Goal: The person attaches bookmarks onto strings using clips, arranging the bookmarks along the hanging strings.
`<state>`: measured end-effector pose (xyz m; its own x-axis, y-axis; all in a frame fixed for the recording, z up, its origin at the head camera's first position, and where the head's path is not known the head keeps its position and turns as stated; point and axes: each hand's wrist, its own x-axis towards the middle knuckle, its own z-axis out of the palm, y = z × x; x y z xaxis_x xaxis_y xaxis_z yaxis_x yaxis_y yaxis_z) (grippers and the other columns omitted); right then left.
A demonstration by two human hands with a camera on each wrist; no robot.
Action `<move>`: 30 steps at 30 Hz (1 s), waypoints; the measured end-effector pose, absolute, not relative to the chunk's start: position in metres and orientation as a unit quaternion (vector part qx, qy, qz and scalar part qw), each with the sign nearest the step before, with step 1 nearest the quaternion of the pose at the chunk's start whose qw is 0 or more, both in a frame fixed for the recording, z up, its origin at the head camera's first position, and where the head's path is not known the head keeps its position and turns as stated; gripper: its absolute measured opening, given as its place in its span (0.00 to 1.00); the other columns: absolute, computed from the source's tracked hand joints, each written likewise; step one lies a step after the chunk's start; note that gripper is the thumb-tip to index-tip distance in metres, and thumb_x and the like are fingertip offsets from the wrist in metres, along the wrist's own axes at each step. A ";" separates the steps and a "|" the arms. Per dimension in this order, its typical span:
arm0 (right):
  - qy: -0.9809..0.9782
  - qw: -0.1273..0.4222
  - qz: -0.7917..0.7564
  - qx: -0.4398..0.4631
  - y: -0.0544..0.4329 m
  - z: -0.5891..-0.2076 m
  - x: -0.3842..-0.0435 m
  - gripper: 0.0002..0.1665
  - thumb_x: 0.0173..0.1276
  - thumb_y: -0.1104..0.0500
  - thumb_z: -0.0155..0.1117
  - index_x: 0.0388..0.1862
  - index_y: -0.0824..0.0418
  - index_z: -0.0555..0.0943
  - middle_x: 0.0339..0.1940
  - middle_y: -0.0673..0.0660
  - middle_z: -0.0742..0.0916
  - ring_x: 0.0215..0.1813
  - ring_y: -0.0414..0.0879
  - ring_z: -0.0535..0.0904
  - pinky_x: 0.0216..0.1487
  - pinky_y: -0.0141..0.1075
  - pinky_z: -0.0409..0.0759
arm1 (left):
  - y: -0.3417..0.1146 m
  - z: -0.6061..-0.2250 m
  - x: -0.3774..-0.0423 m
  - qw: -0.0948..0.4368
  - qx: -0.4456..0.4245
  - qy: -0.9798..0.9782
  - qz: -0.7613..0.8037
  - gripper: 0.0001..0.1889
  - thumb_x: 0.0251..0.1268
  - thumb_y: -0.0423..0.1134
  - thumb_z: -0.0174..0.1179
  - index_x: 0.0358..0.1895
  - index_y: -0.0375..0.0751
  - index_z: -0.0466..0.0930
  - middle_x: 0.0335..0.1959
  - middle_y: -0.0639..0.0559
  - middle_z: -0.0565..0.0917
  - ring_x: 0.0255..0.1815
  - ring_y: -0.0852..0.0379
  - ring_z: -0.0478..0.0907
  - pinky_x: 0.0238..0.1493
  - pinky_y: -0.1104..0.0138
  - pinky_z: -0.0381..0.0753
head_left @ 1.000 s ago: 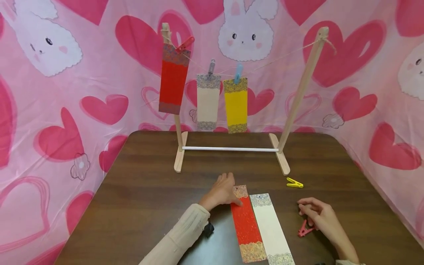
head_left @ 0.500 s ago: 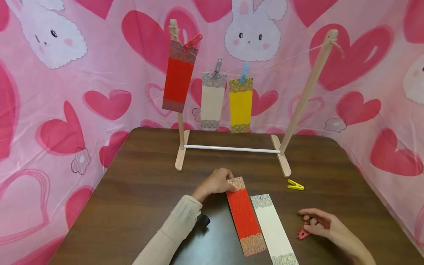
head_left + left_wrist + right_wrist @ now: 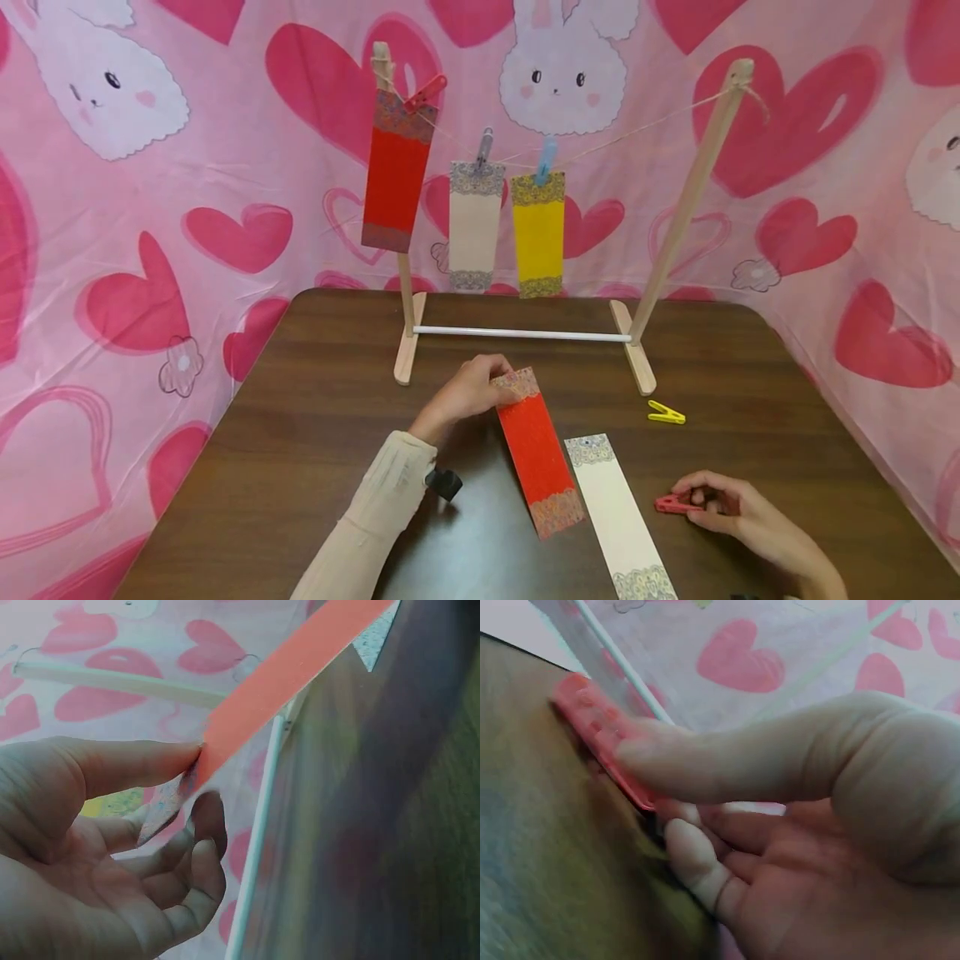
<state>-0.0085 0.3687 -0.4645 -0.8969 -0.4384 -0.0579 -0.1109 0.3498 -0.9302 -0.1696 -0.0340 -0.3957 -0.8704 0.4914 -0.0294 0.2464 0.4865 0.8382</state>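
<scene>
My left hand (image 3: 472, 390) pinches the patterned upper end of a red paper strip (image 3: 536, 450) between thumb and fingers, and the strip slants toward the table's front. The left wrist view shows the thumb pressed on that red strip (image 3: 277, 671). At the right, my right hand (image 3: 738, 510) holds a pink clothespin (image 3: 675, 504) low over the table. In the right wrist view thumb and fingers grip the end of this clothespin (image 3: 596, 720). A white paper strip (image 3: 618, 517) with patterned ends lies between the two hands.
A yellow clothespin (image 3: 666, 412) lies beyond my right hand. Behind stands a wooden rack (image 3: 686, 208) with a white crossbar (image 3: 525, 334). On its string, clothespins hold a red strip (image 3: 397, 179), a white strip (image 3: 476, 225) and a yellow strip (image 3: 538, 233).
My left hand has lifted the red strip's upper end and moved it away and slightly left, apart from the white strip. My right hand has picked up the pink clothespin and turned it leftward.
</scene>
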 end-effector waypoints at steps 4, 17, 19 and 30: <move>0.805 0.157 -0.564 -0.100 0.364 -0.461 -0.008 0.20 0.74 0.65 0.58 0.62 0.69 0.75 0.52 0.55 0.85 0.48 0.43 0.80 0.45 0.31 0.79 | -0.039 -0.393 -0.169 0.118 0.213 0.839 0.486 0.11 0.61 0.33 0.66 0.45 0.39 0.76 0.33 0.49 0.81 0.30 0.56 0.77 0.36 0.65 0.76; 0.738 0.130 -0.660 -0.051 0.353 -0.462 -0.016 0.24 0.72 0.70 0.58 0.64 0.78 0.68 0.55 0.56 0.86 0.50 0.41 0.84 0.48 0.33 0.82 | -0.035 -0.380 -0.164 0.091 0.268 0.691 0.666 0.19 0.64 0.23 0.63 0.54 0.34 0.65 0.38 0.36 0.83 0.32 0.55 0.81 0.35 0.66 0.82; 0.731 0.140 -0.667 -0.041 0.353 -0.462 -0.016 0.24 0.72 0.70 0.58 0.63 0.79 0.69 0.53 0.54 0.87 0.49 0.40 0.85 0.48 0.33 0.82 | -0.034 -0.377 -0.163 0.091 0.260 0.674 0.685 0.19 0.64 0.23 0.63 0.53 0.33 0.65 0.40 0.34 0.85 0.34 0.55 0.83 0.38 0.66 0.83; 0.724 0.073 -0.685 -0.034 0.354 -0.461 -0.013 0.22 0.72 0.71 0.57 0.62 0.80 0.70 0.51 0.58 0.88 0.51 0.42 0.84 0.52 0.31 0.81 | -0.031 -0.370 -0.163 0.057 0.204 0.647 0.733 0.11 0.65 0.26 0.63 0.48 0.29 0.76 0.40 0.42 0.87 0.34 0.58 0.85 0.37 0.67 0.83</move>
<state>-0.0125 0.3539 -0.4613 -0.9869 -0.1497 -0.0595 0.0511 0.0596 -0.9969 -0.1629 -0.0308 -0.3704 -0.9104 0.3476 0.2246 0.1799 -0.1564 0.9712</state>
